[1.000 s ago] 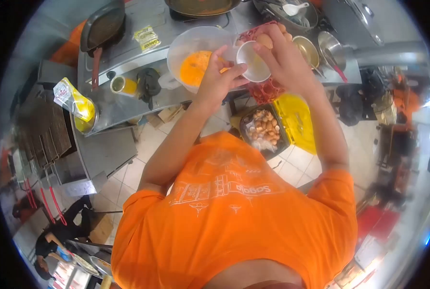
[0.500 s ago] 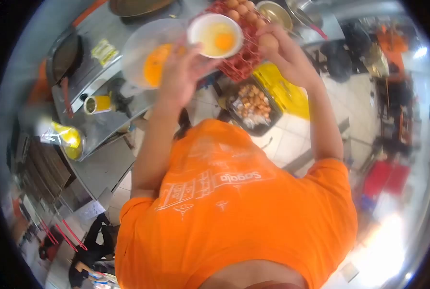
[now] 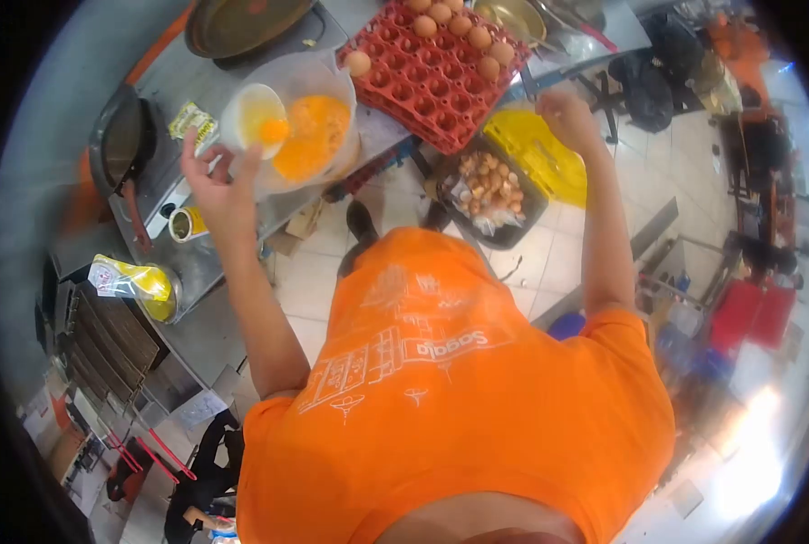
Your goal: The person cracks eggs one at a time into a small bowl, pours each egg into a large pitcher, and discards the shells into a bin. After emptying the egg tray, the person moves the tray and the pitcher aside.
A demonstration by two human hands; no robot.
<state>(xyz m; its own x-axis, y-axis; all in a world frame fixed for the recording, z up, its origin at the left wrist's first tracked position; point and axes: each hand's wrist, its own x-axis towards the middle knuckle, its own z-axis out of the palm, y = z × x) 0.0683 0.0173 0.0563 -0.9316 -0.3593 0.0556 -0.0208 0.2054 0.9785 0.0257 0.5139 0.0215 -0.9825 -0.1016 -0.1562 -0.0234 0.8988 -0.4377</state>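
Note:
My left hand (image 3: 223, 186) grips a small white bowl (image 3: 237, 116) at its side. The bowl holds a raw egg (image 3: 272, 131) with a whole yolk and tilts over a large translucent tub (image 3: 282, 72). Orange-yellow beaten egg (image 3: 309, 140) lies in the tub. My right hand (image 3: 565, 118) hangs to the right of a red egg tray (image 3: 440, 127), apart from it, fingers curled in. Whether anything is inside them is hidden. Several brown eggs (image 3: 479, 37) sit along the tray's far right side, and a single egg (image 3: 357, 63) rests at its left corner.
Below the tray, a dark bin (image 3: 527, 218) on the floor holds eggshells, beside a yellow plastic object (image 3: 549, 163). Frying pans (image 3: 125, 136), an open can (image 3: 187, 224) and a yellow-and-white pouch (image 3: 132, 279) stand on the metal counter at left.
My left hand has carried the bowl left, from above the egg tray to over the tub, and tilted it. My right hand has moved right; the egg it held no longer shows in it.

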